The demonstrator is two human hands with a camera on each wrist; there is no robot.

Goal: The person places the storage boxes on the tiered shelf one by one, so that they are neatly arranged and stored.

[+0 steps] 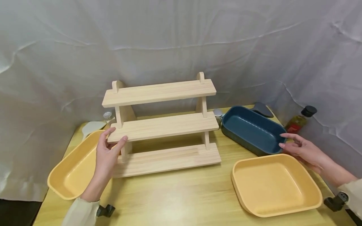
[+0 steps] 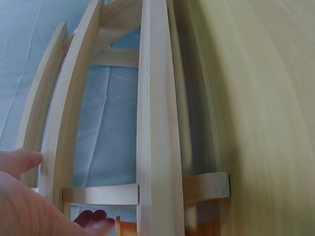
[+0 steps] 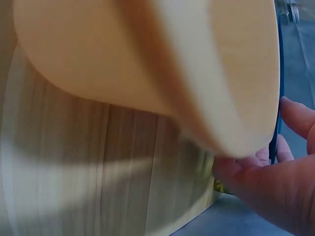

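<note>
A three-tier wooden display rack stands on the table, its shelves stepping up toward the back. My left hand holds the left end of its middle shelf, thumb along the front edge; in the left wrist view the fingers curl beneath that shelf. Right of the rack lies a dark blue rectangular tray. My right hand grips its near right end, fingertips over the rim. Closer to me, a yellow tray sits against the blue one and covers part of the right hand in the right wrist view.
Another yellow tray lies left of the rack, near a white flat utensil and a small glass jar. A second jar stands behind the rack's right end. An oil bottle and a dark flat utensil are at the right.
</note>
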